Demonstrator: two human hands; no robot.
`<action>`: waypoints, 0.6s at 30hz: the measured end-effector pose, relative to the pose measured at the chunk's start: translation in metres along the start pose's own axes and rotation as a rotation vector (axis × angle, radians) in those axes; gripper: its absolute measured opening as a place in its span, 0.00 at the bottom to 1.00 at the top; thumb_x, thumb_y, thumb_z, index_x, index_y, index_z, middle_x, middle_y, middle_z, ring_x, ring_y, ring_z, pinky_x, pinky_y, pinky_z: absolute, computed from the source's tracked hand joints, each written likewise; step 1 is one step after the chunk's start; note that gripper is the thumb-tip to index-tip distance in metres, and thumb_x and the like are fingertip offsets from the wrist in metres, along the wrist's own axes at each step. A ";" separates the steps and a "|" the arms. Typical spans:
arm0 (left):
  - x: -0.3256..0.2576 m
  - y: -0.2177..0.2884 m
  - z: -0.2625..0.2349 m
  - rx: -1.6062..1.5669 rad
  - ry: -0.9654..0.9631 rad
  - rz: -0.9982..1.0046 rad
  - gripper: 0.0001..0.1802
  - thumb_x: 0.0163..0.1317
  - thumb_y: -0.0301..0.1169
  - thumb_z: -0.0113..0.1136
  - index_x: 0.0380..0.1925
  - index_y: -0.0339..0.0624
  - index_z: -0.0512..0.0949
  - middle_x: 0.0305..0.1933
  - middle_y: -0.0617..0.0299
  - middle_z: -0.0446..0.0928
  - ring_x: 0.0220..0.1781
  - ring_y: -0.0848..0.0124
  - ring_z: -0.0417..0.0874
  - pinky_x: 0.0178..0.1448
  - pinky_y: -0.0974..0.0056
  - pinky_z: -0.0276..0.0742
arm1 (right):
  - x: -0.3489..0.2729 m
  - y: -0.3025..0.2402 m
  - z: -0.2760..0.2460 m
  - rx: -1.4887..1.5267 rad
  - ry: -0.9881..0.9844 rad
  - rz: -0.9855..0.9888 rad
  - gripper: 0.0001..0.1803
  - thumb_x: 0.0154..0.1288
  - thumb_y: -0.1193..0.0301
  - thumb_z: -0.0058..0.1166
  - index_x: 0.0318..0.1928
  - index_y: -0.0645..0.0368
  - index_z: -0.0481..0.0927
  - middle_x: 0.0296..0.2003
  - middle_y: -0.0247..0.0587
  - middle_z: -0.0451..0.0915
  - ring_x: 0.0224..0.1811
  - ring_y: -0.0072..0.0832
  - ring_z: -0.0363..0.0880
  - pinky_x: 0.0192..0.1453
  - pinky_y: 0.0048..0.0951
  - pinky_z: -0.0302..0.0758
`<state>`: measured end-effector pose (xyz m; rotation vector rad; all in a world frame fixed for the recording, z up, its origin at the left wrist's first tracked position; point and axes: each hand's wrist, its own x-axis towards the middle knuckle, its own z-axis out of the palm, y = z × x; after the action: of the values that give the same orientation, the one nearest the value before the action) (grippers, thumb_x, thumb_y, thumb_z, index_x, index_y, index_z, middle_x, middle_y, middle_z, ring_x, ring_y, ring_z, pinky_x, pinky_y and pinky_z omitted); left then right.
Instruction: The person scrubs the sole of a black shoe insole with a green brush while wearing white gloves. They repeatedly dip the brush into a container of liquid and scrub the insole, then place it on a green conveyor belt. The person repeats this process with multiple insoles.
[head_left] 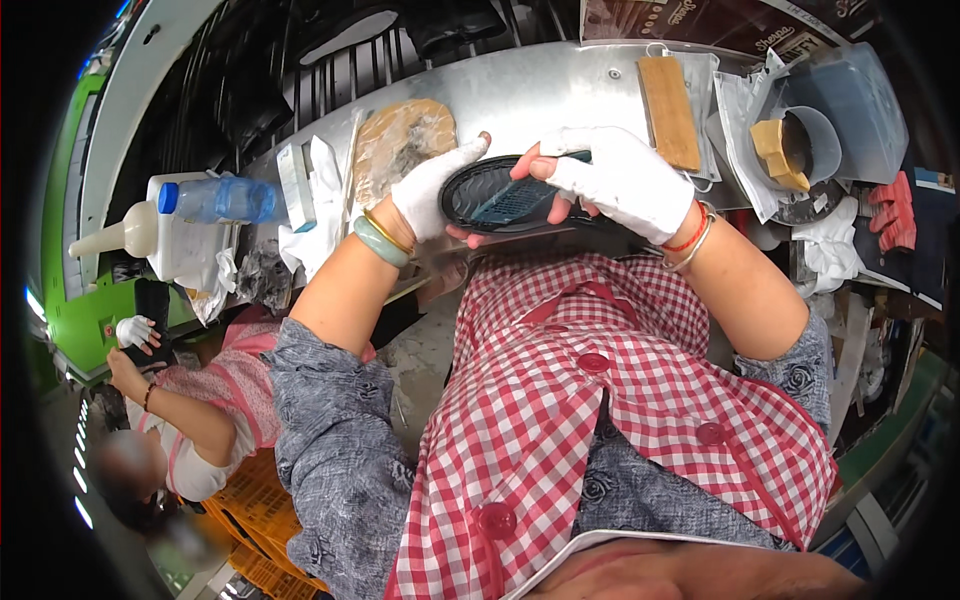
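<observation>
Both gloved hands cradle a dark oval sole (500, 195) above the metal bench's (540, 90) near edge
Left hand (428, 195) fingers pressed together along its end; right hand (620, 180) fingertips pinching the rim: keep it level

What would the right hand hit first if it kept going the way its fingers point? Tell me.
The right hand points left across the dark oval shoe sole; beyond the sole, the left hand, gripping the other end, looks first in line, though depth is unclear.

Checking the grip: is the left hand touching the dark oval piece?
Touching. The head view shows the gloved left hand with its fingers wrapped on the edge of the dark oval piece.
</observation>
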<state>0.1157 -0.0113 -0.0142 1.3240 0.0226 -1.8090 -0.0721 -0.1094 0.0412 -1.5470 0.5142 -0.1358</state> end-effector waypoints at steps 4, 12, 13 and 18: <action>-0.006 0.008 -0.009 0.227 -0.178 -0.023 0.31 0.64 0.55 0.44 0.43 0.35 0.75 0.29 0.57 0.80 0.16 0.73 0.77 0.11 0.73 0.64 | -0.011 0.000 -0.005 -0.007 0.014 0.009 0.16 0.64 0.57 0.49 0.40 0.55 0.82 0.22 0.30 0.78 0.21 0.12 0.72 0.25 0.15 0.63; -0.015 0.019 0.000 0.383 -0.213 -0.029 0.30 0.64 0.54 0.46 0.39 0.34 0.76 0.24 0.58 0.79 0.12 0.73 0.76 0.10 0.74 0.67 | -0.022 -0.014 -0.017 -0.066 -0.016 0.062 0.16 0.64 0.59 0.51 0.40 0.59 0.81 0.29 0.34 0.79 0.22 0.16 0.74 0.29 0.18 0.67; -0.014 0.020 0.000 0.366 -0.224 -0.029 0.29 0.64 0.54 0.46 0.39 0.33 0.76 0.24 0.58 0.79 0.12 0.72 0.76 0.10 0.73 0.67 | -0.022 -0.009 -0.019 -0.080 -0.003 0.044 0.15 0.64 0.59 0.51 0.40 0.58 0.82 0.26 0.31 0.78 0.21 0.14 0.73 0.26 0.17 0.65; -0.018 0.022 0.007 0.288 -0.222 -0.055 0.29 0.65 0.50 0.45 0.41 0.28 0.75 0.25 0.54 0.80 0.11 0.70 0.76 0.10 0.72 0.71 | -0.030 -0.014 -0.029 -0.091 0.004 0.114 0.14 0.63 0.60 0.52 0.40 0.58 0.82 0.19 0.29 0.76 0.21 0.12 0.72 0.24 0.14 0.62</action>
<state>0.1256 -0.0170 0.0122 1.3183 -0.3355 -2.0534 -0.1073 -0.1246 0.0637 -1.6020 0.6174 -0.0282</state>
